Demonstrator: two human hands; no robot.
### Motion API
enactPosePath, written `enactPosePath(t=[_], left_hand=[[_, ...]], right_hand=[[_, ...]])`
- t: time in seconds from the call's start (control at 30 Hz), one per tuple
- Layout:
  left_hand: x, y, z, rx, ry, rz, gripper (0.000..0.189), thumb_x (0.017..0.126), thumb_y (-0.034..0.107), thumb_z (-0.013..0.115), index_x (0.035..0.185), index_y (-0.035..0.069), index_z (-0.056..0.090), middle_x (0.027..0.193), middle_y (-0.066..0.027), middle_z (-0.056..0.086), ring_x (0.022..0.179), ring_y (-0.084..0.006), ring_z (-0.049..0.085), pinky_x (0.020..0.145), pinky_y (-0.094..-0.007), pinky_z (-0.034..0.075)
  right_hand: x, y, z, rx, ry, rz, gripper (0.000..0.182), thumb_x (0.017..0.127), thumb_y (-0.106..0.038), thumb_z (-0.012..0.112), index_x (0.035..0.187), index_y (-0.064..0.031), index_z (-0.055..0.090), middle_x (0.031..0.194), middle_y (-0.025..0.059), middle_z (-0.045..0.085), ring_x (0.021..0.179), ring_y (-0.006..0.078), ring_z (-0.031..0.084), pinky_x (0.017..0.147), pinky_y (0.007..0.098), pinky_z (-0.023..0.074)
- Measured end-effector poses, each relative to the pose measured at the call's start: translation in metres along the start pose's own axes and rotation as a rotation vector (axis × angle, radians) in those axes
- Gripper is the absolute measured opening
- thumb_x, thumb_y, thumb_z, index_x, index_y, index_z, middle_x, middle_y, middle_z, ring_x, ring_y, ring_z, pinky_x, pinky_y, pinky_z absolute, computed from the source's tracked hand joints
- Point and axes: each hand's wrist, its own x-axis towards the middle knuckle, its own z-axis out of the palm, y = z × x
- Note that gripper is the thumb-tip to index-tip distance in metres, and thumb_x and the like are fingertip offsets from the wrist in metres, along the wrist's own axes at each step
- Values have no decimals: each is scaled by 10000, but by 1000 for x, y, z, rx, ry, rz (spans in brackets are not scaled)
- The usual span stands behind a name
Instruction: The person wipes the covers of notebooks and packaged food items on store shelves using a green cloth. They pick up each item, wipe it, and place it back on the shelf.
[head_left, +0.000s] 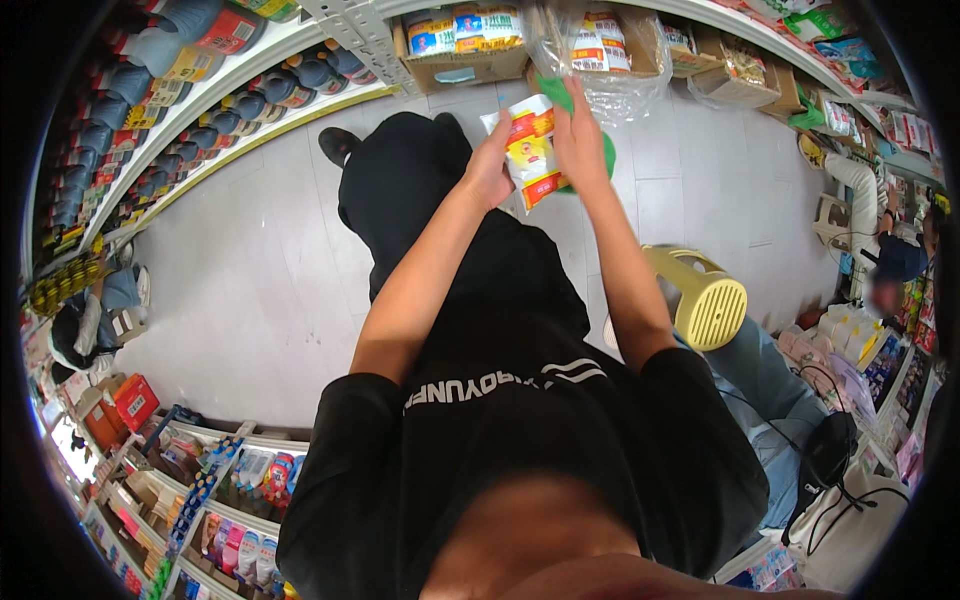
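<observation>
Between my hands is a soft plastic packet (534, 154) in white, yellow and red, with printing on it. My left hand (491, 161) grips its left edge, thumb on the front face. Along its right side lies my right hand (581, 142), slightly blurred, with a green cloth (609, 154) showing behind and beside it; whether this hand grips the packet, the cloth or both is not plain. Just beyond the hands, an open cardboard box (645, 71) lined with clear plastic holds similar packets (598, 41). To its left, another cardboard box (465, 73) holds more bags.
Shelves of dark bottles (202, 139) line the left side. A yellow plastic stool (712, 307) stands right of my right arm, near a person in jeans (757, 367). Other people are at the far left (82, 330) and far right (892, 247). Stocked shelves (225, 495) are at lower left.
</observation>
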Motion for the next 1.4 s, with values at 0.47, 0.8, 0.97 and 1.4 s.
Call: enactPosePath(t=[0.47,0.8,0.97,1.4], left_hand=[[0,-1,-12,45,72,0,479,916,431,272,1259,112,374,1223,-101,455,1100,-252,460,949,-396,349],[16,6,6,-89,-16,0,560,894,475,300,1234,37,374,1208,-144,472,1107,-299,468,915,-424,392],[22,12,10,-117,-42,-37,561,882,503,310,1182,43,424,1164,-126,512,1044,-267,524,872,-405,435],[38,4,4,219,111,55,521,876,489,371,1102,27,457,999,-115,579,833,-205,607,724,-332,504]], right_hand=[[-25,-42,22,-234,-140,-545,655,687,-107,581,1249,78,300,1288,237,347,1220,336,321,1023,467,209],[25,84,-15,599,-151,553,367,890,-282,386,978,32,555,952,119,608,859,226,588,744,329,448],[0,67,-28,1301,150,811,374,896,-305,390,1105,-13,493,1070,127,564,926,209,572,828,320,440],[-15,30,-30,964,-64,640,206,840,-132,551,968,29,567,890,81,606,764,132,585,663,272,488]])
